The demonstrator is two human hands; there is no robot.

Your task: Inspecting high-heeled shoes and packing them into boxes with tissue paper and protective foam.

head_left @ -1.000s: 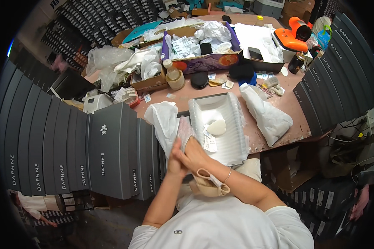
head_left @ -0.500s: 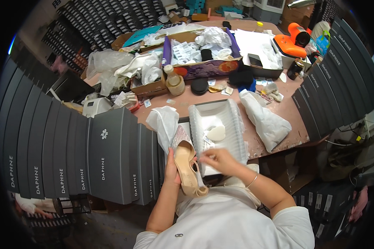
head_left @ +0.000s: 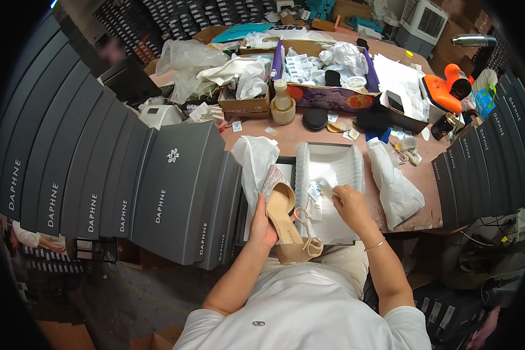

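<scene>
My left hand [head_left: 263,224] is closed around the side of a beige high-heeled shoe [head_left: 284,214], its glittery pointed toe facing away from me. The shoe's thin ankle strap hangs loose on the right. To the right of it, my right hand [head_left: 351,205] reaches into an open shoe box lined with a white ribbed padded liner [head_left: 357,166]. Its fingertips pinch a small white pad [head_left: 328,191], partly hidden by the fingers. Small paper packets [head_left: 314,203] lie in the liner beside the pad. White tissue paper [head_left: 256,160] stands up behind the shoe.
Dark grey shoe boxes [head_left: 178,192] stand in a row on the left, with more boxes [head_left: 478,157] on the right. A white wrapped bundle [head_left: 394,192] lies right of the liner. Behind are a bottle [head_left: 283,108], a black round tin [head_left: 315,119] and a purple carton [head_left: 332,98].
My right hand has moved from beside the shoe's strap into the lined box and taken hold of the white pad. The strap now stands away from the shoe. The view has shifted.
</scene>
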